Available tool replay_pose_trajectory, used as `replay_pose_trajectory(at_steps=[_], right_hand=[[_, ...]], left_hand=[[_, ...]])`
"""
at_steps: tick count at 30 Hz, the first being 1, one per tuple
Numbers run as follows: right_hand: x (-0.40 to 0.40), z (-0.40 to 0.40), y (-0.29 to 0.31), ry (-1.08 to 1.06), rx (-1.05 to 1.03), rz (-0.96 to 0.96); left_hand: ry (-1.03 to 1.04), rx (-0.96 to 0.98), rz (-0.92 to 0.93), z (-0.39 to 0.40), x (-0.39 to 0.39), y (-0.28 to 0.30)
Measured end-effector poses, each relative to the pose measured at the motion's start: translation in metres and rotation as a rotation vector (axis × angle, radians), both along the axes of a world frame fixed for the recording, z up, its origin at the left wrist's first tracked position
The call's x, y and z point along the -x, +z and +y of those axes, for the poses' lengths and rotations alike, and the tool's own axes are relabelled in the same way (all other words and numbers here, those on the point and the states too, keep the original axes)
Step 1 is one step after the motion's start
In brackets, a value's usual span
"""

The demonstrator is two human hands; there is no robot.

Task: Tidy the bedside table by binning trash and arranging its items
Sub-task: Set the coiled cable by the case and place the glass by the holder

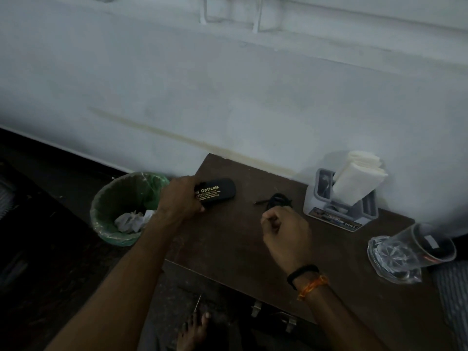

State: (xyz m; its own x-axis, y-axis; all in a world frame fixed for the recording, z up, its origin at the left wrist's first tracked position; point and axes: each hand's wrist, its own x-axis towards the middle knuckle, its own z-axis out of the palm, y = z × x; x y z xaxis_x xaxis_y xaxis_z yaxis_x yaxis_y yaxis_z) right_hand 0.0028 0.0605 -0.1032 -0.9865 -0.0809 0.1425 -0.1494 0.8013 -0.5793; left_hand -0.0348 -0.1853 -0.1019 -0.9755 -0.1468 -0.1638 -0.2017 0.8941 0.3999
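Gripping the black case (216, 193) at the tabletop's (228, 244) left edge, the left hand (178, 198) has its fingers wrapped round the case's near end. A slip there could drop it into the bin (121, 206) just below. The right hand (285, 230) is curled loosely beside the cable (277, 200); whether its fingers pinch anything I cannot tell. A careless sweep could knock the glass (415, 245), lying tipped at the right edge. The dim light blurs the holder (340, 198) and its napkins (357, 176).
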Motion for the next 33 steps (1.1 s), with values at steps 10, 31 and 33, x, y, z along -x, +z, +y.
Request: replay_pose_trajectory(at_steps=[10,31,33], right_hand=[[0.011,0.000,-0.004,0.098,-0.049,-0.018],[0.017,0.041,0.003,-0.216,-0.094,-0.092],[0.014,0.048,0.006,-0.228,-0.090,-0.095]], left_hand=[[-0.219,-0.020,0.060,0.005,0.075,-0.009],[-0.541,-0.130,0.442,0.092,0.024,-0.018],[-0.567,-0.133,0.340,0.112,0.012,-0.025]])
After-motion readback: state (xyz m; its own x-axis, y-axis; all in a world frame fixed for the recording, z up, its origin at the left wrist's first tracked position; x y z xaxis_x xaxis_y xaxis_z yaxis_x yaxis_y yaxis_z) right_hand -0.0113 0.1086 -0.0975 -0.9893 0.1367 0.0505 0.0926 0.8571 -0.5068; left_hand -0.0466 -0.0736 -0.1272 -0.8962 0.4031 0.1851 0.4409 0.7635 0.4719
